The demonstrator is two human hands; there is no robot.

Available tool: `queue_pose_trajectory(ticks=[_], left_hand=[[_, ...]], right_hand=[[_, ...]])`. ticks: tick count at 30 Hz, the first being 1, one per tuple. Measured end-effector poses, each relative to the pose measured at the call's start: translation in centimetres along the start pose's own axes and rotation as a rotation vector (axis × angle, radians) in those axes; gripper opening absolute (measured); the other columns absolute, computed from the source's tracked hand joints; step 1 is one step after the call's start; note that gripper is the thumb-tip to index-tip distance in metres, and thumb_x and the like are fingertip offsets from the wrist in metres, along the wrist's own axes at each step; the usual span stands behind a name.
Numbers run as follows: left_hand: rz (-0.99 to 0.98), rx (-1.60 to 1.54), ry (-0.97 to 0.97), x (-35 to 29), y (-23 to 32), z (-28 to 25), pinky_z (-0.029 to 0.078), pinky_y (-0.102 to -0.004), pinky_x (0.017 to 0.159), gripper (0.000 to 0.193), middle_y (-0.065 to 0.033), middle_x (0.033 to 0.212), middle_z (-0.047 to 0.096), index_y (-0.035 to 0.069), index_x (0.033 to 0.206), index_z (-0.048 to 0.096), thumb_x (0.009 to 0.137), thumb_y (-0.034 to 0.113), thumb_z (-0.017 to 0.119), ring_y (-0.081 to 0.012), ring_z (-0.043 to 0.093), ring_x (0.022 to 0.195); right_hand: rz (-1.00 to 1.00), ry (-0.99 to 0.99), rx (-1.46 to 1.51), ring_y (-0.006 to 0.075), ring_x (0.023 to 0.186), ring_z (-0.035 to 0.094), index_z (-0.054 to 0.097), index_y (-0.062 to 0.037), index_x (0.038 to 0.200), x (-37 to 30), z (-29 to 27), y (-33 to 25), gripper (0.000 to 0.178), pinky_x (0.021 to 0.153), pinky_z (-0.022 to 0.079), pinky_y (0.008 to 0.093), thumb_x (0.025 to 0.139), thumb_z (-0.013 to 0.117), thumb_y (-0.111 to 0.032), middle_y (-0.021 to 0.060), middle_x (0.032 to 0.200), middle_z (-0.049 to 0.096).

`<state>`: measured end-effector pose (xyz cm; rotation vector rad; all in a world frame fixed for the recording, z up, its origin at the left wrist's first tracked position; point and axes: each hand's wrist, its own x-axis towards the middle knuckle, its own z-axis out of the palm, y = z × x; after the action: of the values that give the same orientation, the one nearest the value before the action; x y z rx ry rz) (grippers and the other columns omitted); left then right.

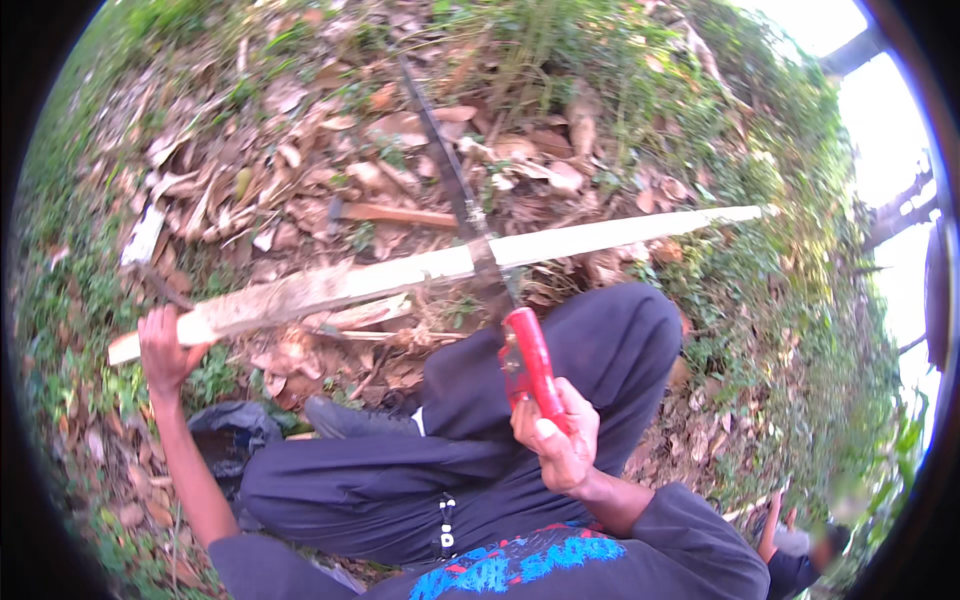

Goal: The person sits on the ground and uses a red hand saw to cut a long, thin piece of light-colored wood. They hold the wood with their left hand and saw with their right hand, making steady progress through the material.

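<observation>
A long pale wooden plank [360,285], narrowing to a point at its far right end, lies slantwise in front of my folded legs. My left hand [168,352] is closed around the plank near its left end. With my right hand [562,440] I grip the red handle of a handsaw [530,355]. Its dark blade passes across the plank near the middle and points away from me; whether the teeth touch the wood, I cannot tell. Just beyond the plank, a hammer [400,215] with a wooden handle rests on the leaves, its head to the left.
Dry leaves and wood scraps [365,315] cover the ground, with grass around. A dark bag [235,435] lies by my left forearm, next to my shoe [360,420]. Another person [800,550] is at the lower right, some way off.
</observation>
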<state>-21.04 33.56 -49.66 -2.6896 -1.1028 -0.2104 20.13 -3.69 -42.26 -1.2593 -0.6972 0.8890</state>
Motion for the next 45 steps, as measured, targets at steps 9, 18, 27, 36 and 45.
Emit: queue_pose_trajectory(ticks=[9, 18, 27, 36, 45], left_hand=[[-0.297, 0.026, -0.635, 6.2, 9.3, 5.4, 0.046, -0.0485, 0.092, 0.060, -0.0199, 0.106, 0.060, 0.000, 0.123, 0.054, 0.072, 0.019, 0.079, -0.0402, 0.058, 0.099], [0.393, -0.436, -0.336, 18.6, 38.1, 8.2, 0.058, -0.0454, 0.078, 0.044, -0.0210, 0.106, 0.067, 0.000, 0.114, 0.059, 0.084, 0.028, 0.075, -0.0353, 0.071, 0.093], [0.262, -0.405, -0.150, 18.6, 39.3, 7.1, 0.058, -0.0411, 0.063, 0.058, -0.0124, 0.097, 0.067, 0.008, 0.125, 0.059, 0.076, 0.029, 0.081, -0.0285, 0.072, 0.080], [0.142, -0.392, 0.159, 20.0, 31.6, 0.4, 0.056, -0.0370, 0.067, 0.029, -0.0087, 0.083, 0.070, 0.007, 0.100, 0.070, 0.078, 0.025, 0.075, -0.0230, 0.070, 0.074], [0.054, -0.352, 0.178, 19.3, 20.5, -5.0, 0.055, -0.0428, 0.074, 0.044, -0.0121, 0.090, 0.072, 0.007, 0.102, 0.069, 0.076, 0.041, 0.081, -0.0301, 0.072, 0.084]], right_hand=[[-0.030, 0.009, -0.097, 0.0044, 0.059, 0.037, 0.050, -0.0024, 0.088, 0.5, -2.3, 1.0, 0.020, 0.053, 0.033, 0.0264, 0.096, 0.060, -0.017, -0.0026, 0.064, 0.043], [-0.008, 0.070, 0.100, 0.0029, 0.059, 0.040, 0.053, 0.0011, 0.094, 1.2, -1.3, 0.7, 0.027, 0.054, 0.034, 0.0214, 0.097, 0.060, -0.025, -0.0026, 0.069, 0.050], [-0.048, 0.123, 0.194, 0.0060, 0.054, 0.038, 0.048, 0.0000, 0.093, 1.2, -2.7, 0.6, 0.027, 0.052, 0.032, 0.0236, 0.095, 0.061, -0.023, -0.0005, 0.064, 0.046], [-0.188, 0.095, 0.173, 0.0088, 0.045, 0.035, 0.048, 0.0036, 0.096, 1.5, -2.6, -1.0, 0.022, 0.048, 0.032, 0.0273, 0.097, 0.054, -0.018, -0.0012, 0.055, 0.038], [-0.196, 0.054, 0.249, 0.0092, 0.047, 0.036, 0.048, 0.0076, 0.105, 1.2, -1.6, -1.5, 0.030, 0.048, 0.032, 0.0275, 0.095, 0.055, -0.019, -0.0017, 0.055, 0.039]])
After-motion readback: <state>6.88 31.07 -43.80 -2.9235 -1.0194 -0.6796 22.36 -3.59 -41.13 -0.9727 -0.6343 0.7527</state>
